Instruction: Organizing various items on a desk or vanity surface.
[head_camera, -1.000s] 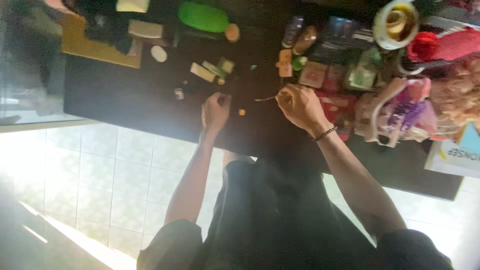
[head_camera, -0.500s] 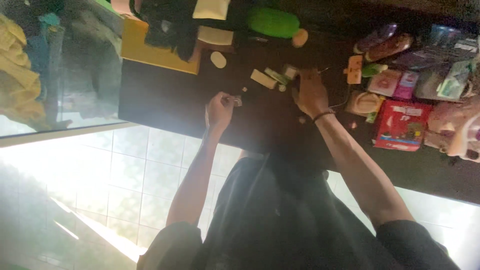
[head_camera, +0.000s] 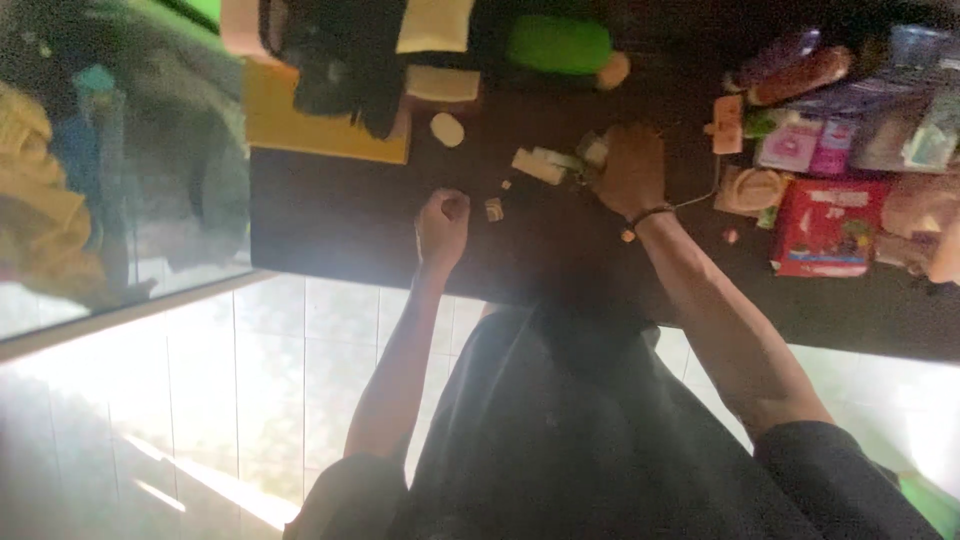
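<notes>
Nearest the body, the left hand (head_camera: 441, 222) rests clenched on the dark table (head_camera: 330, 215), knuckles up; whether it encloses anything cannot be told, and a small pale piece (head_camera: 493, 209) lies just beside it, within easy reach. Farther out, the right hand (head_camera: 630, 170) lies palm-down over small pale blocks (head_camera: 545, 163), fingers hidden, grasp undetermined. Beyond stand a green container (head_camera: 558, 45) and a yellow board (head_camera: 325, 125).

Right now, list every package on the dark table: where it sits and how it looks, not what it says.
Red packet: flat rectangle, right of the right hand.
Pink packets: small pair, just above the red one.
Pale green pouch: far right edge, blurred.
Small cream box: oblong, just left of the right hand.
</notes>
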